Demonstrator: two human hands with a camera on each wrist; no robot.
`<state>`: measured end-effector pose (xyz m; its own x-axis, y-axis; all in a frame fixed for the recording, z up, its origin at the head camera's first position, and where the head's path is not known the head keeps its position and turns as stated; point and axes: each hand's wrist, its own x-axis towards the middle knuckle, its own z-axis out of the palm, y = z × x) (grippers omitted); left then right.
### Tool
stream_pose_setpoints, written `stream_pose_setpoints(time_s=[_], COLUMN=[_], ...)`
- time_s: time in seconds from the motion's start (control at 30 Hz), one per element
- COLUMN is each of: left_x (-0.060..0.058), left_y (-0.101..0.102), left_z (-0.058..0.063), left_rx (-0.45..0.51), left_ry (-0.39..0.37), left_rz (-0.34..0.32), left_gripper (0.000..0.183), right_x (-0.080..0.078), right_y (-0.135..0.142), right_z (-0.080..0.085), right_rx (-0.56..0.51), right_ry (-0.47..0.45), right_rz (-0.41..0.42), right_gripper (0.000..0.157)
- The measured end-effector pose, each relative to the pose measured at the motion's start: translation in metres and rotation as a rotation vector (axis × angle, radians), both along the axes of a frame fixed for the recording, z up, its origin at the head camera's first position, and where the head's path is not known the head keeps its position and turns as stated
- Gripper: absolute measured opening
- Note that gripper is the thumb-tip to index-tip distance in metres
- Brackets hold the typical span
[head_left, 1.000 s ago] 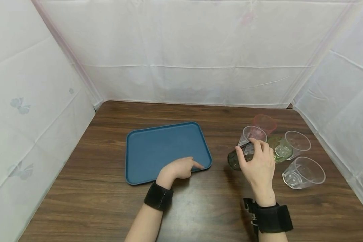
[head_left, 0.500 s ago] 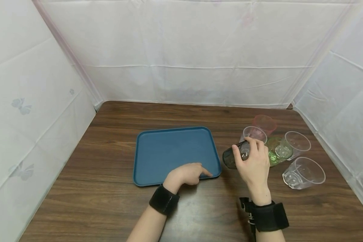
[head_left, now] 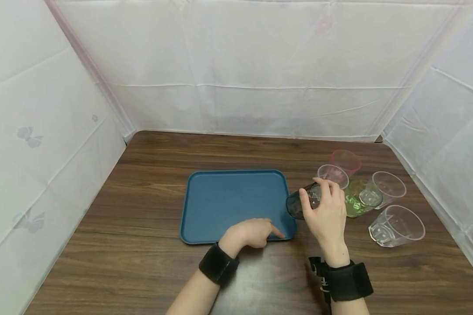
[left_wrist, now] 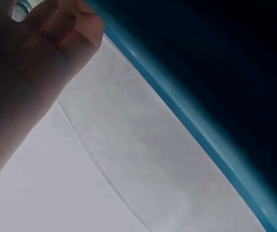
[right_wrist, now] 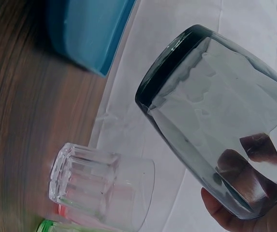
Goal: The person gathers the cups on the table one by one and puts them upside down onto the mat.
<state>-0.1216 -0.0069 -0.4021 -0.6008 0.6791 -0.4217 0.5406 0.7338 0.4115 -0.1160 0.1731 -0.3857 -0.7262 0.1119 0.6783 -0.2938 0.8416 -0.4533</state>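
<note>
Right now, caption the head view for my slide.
Left hand touches blue tray; right hand holds tilted dark glass.

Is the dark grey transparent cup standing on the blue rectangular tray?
No, the right hand holds the cup tilted in the air, apart from the tray.

Desk [head_left: 114, 245], one: brown wood-grain top, rounded far corners; twelve o'clock at far edge. Lying near centre: blue tray [head_left: 228, 199], rectangular, rimmed. Standing towards two: pink tumbler [head_left: 350, 160], first clear tumbler [head_left: 332, 173] just beside it. Between two and three: green tumbler [head_left: 354, 206], second clear tumbler [head_left: 391, 185]. At three: third clear tumbler [head_left: 396, 226].
</note>
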Motion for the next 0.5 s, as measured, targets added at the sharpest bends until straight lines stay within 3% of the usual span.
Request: stream_pose_setpoints(time_s=[0.5], left_x=[0.0094], left_y=[0.0098], left_z=[0.0006], left_rx=[0.006], left_ry=[-0.011], left_rz=[-0.083], left_gripper=[0.062], right_x=[0.0008], right_y=[-0.0051], right_z=[-0.0004], right_rx=[0.017], right_ry=[0.028], right_rz=[0.04], right_gripper=[0.041])
